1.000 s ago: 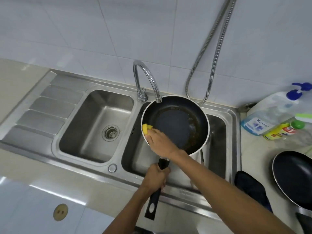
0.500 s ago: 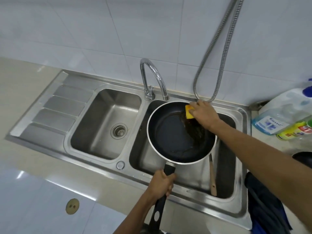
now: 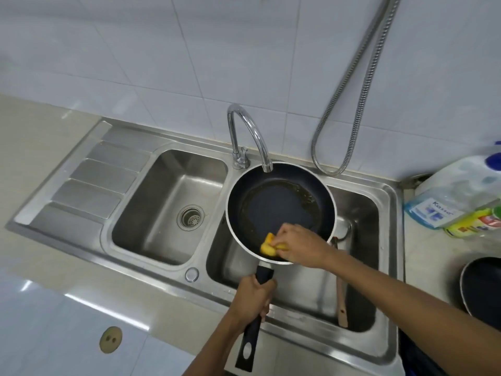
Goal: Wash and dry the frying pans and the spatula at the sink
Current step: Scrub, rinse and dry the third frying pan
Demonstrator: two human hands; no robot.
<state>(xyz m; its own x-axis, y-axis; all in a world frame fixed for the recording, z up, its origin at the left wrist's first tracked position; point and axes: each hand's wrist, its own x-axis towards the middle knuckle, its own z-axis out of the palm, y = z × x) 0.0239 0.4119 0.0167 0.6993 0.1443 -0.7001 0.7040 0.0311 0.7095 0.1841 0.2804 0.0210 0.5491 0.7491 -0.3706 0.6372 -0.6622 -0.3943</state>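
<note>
The dark non-stick frying pan with a pale rim (image 3: 279,210) is held over the right bowl of the stainless-steel double sink (image 3: 162,270), its far edge just under the spout of the curved chrome tap (image 3: 245,131). A ring of brownish residue shows around the pan's flat base. The left hand (image 3: 253,297) grips the pan's long black handle (image 3: 248,346), fingers wrapped round it near the pan end, while the handle's far end with its hanging hole points toward the near edge of the scene. The right hand (image 3: 301,246) presses a small yellow sponge (image 3: 268,245) against the inside of the pan at its near rim, fingers curled over the sponge.

Below the pan, a spatula with a wooden handle (image 3: 342,305) lies in the right bowl, its handle toward the near wall and its head partly hidden by the pan. The left bowl shows a round metal drain (image 3: 190,216).

On the beige table (image 3: 40,158) to the right of the sink sits a second dark frying pan (image 3: 485,289), cut off by the picture's edge. Farther back stand a clear plastic bottle with a blue label (image 3: 447,191) and a yellow-green bottle (image 3: 474,223) just beside it. A ribbed metal hose (image 3: 363,90) hangs in a loop against the white wall tiles.
</note>
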